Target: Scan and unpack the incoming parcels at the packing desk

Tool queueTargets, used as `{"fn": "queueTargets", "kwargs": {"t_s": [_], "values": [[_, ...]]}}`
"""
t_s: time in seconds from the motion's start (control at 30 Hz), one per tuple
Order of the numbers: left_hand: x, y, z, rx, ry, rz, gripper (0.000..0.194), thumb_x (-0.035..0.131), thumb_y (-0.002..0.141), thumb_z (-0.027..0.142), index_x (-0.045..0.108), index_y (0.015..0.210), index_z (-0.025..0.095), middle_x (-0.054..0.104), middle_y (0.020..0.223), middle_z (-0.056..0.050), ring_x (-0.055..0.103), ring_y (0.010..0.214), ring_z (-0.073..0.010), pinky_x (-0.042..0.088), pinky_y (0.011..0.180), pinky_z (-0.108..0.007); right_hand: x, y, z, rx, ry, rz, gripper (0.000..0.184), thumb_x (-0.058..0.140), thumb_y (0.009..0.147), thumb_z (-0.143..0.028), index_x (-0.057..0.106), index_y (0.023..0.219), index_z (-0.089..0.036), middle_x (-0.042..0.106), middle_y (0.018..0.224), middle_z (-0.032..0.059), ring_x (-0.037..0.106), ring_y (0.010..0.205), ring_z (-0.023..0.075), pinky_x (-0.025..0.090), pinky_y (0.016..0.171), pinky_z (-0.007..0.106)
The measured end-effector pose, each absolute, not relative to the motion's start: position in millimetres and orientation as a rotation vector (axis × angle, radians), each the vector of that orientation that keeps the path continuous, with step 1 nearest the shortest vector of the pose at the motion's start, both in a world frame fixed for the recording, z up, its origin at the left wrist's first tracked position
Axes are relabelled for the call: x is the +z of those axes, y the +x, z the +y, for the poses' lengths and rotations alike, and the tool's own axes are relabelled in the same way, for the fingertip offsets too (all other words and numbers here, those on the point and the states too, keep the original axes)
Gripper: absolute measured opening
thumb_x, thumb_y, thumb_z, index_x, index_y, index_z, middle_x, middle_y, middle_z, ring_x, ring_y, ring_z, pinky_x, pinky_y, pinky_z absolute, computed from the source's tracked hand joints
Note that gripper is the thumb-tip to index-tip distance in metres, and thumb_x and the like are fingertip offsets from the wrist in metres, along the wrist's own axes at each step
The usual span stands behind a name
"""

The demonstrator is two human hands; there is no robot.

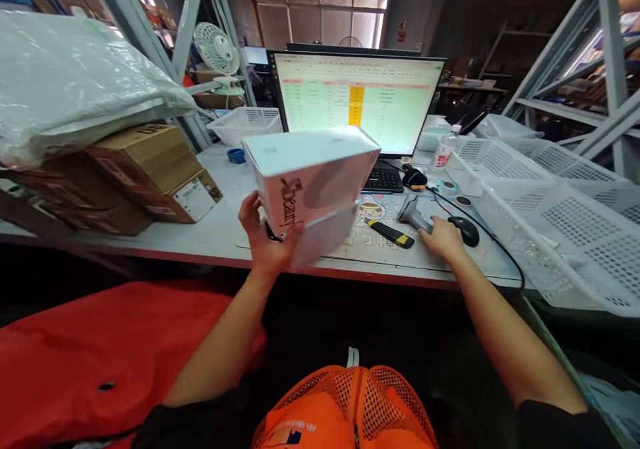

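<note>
My left hand [265, 236] is raised above the desk's front edge and holds a white box [310, 182], slightly blurred and tilted, with black script lettering on its side. My fingers wrap under its lower corner. My right hand [443, 239] rests on the desk at the grip end of a grey handheld barcode scanner [414, 212], and I cannot tell whether the fingers close on it. A black computer mouse [467, 230] lies just right of that hand. A black-and-yellow tool [390, 234], possibly a utility knife, lies left of the scanner on a cartoon-printed desk mat [350, 249].
A monitor [356, 99] showing a spreadsheet and a black keyboard [383, 180] stand behind the box. White mesh plastic baskets [550, 222] fill the desk's right side. Cardboard boxes [150, 169] and a plastic-wrapped parcel [75, 82] sit at left, among steel shelving.
</note>
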State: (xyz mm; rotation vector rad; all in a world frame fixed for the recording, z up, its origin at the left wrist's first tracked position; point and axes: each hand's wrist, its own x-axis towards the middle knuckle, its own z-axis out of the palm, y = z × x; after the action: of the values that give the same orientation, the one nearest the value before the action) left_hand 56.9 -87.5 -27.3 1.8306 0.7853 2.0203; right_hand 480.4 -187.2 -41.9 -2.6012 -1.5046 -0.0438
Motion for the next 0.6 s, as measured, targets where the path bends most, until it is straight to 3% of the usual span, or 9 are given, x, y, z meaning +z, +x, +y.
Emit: {"fn": "queueTargets", "kwargs": {"t_s": [0.1,0.23,0.33,0.43,0.6], "values": [[-37.0,30.2,-67.2,2.068,2.283,0.812,0.089,0.099,0.06,0.054,0.053,0.132,0.03,0.061,0.133,-0.013,0.061,0.131,-0.0372,0.048,0.114,-0.057,-45.7,478.2,-169.9,0.002,-2.602,-1.524,0.058,0.057,0.1,-0.04,0.055,0.147,-0.004,0.065,0.136,0.0289,0.063,0.128,0.0412,0.048,0.106,0.05],[-63.2,20.7,-65.9,1.542,2.875,0.447,0.044,0.085,0.084,0.033,0.066,0.124,0.036,0.075,0.123,-0.006,0.068,0.128,-0.0343,0.049,0.107,-0.053,-50.4,473.9,-154.4,0.045,-2.605,-1.522,0.049,0.058,0.096,-0.031,0.058,0.139,-0.005,0.066,0.134,0.029,0.063,0.127,0.0403,0.052,0.1,0.047],[-85.5,25.7,-82.6,1.428,3.043,0.235,0.043,0.071,0.094,0.017,0.069,0.131,0.04,0.079,0.121,-0.001,0.07,0.126,-0.028,0.049,0.105,-0.044,-48.4,473.5,-145.2,0.055,-2.617,-1.496,0.046,0.057,0.095,-0.027,0.059,0.136,-0.006,0.065,0.135,0.0296,0.064,0.124,0.0385,0.052,0.099,0.045],[-99.8,29.2,-96.3,1.483,3.082,0.289,0.044,0.067,0.097,0.013,0.069,0.135,0.036,0.079,0.121,-0.002,0.067,0.131,-0.0252,0.046,0.11,-0.04,-30.9,477.4,-137.6,0.086,-2.641,-1.472,0.045,0.06,0.094,-0.032,0.063,0.13,-0.006,0.069,0.127,0.0285,0.068,0.115,0.0375,0.053,0.094,0.044],[-101.2,31.1,-103.2,1.482,3.158,0.337,0.042,0.067,0.098,0.016,0.065,0.137,0.029,0.078,0.118,-0.005,0.065,0.131,-0.0253,0.044,0.112,-0.04,36.0,478.4,-138.1,0.379,-2.446,-1.492,0.03,0.065,0.094,-0.042,0.069,0.106,-0.014,0.075,0.092,0.0132,0.069,0.075,0.0232,0.051,0.068,0.034]]}}
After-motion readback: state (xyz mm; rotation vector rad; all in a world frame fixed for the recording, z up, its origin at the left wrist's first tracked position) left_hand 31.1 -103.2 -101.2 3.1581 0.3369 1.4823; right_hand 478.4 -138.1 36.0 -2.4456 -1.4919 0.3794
